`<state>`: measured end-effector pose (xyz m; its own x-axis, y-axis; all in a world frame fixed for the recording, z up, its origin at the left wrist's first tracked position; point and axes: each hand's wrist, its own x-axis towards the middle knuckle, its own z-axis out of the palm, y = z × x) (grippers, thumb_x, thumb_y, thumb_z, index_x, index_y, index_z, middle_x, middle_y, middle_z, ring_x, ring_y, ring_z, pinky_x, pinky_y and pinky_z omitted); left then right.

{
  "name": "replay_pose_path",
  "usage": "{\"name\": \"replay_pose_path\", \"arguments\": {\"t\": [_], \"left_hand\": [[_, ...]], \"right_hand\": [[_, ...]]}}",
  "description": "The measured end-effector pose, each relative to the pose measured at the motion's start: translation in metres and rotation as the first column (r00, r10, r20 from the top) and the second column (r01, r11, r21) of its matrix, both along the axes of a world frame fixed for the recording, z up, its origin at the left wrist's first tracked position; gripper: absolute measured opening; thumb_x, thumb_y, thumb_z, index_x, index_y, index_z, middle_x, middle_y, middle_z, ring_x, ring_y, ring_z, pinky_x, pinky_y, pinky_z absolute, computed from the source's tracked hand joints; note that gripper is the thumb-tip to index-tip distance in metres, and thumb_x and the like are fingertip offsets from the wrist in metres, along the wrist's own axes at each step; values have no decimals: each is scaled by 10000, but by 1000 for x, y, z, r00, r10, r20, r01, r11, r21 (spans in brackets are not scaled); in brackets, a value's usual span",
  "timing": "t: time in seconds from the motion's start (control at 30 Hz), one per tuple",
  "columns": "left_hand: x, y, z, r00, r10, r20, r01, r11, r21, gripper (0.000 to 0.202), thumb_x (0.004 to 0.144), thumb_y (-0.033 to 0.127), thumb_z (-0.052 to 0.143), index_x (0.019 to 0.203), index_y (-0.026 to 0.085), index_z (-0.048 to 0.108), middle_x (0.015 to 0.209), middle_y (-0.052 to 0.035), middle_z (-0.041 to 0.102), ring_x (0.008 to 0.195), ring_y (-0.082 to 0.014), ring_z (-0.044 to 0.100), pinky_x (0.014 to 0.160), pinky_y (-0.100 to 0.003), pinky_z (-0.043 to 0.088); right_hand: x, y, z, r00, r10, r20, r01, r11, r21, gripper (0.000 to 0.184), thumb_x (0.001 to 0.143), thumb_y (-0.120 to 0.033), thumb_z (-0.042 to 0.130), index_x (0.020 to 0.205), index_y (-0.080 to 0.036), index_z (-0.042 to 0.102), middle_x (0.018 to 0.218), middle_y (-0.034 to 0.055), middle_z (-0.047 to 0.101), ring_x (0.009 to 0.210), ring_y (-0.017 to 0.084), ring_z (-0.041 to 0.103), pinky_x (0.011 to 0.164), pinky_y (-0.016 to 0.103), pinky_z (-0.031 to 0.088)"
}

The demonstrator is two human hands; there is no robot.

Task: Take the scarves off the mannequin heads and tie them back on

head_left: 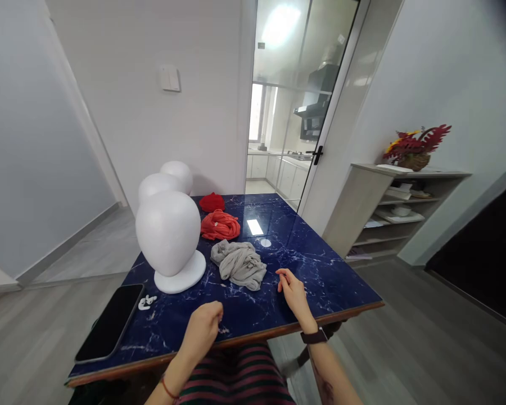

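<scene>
Striped clothing (236,376) lies below my left hand (203,331), whose grip I can't tell; my right hand (293,293) has fingers slightly apart, empty. Grey cloth (240,265) lies beyond, between both; loose folds should gather best from two sides.

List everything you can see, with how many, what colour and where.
Table: one, marbled blue, centre
Head forms: three, white, table's left side
Grey cloth: one, grey, right of nearest head form
Orange-red cloth: one, orange-red, beyond grey cloth
Red cloth: one, red, farthest cloth
Device: one, black-screened, near left corner
Earbuds: apparently two, white, beside device
Switch: one, white, wall
Glass door: one, white-framed, beyond table
Shelf unit: one, pale, right; contents unclear
Decoration: one, red-yellow, atop shelf unit
Left hand: one, bare, near table edge
Right hand: one, bare, right of grey cloth
</scene>
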<state>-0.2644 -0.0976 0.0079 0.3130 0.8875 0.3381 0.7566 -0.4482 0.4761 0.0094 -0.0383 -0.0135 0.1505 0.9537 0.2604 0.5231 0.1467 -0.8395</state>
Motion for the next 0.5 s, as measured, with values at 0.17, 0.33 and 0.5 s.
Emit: {"name": "replay_pose_path", "arguments": {"t": [0.17,0.33,0.5], "left_hand": [[-58,-8,-11,963,270,5,-269,960,-71,228,759,107,313,584,214,414,545,28,470,534,-132,465,550,-250,341],[-93,-2,-5,860,500,102,-510,850,136,129,801,221,381,778,199,506,737,-23,565,702,-178,559,678,-285,428],[-83,31,-3,765,642,40,-630,735,251,879,662,557,606,1301,27,315,1278,-258,458,1200,-370,427,985,-512,326]], "right_hand": [[2,2,-2,996,-35,-87,38,999,35,481,887,-516,298,998,-147,586,446,-41,473,444,150,494,509,242,368],[4,2,-5,1000,15,-24,-14,999,39,485,847,-545,374,906,-147,645,447,-26,480,440,146,475,490,244,340],[5,3,-8,999,29,-19,-28,999,43,497,843,-543,385,947,-144,661,471,-21,494,475,148,490,512,238,340]]}}
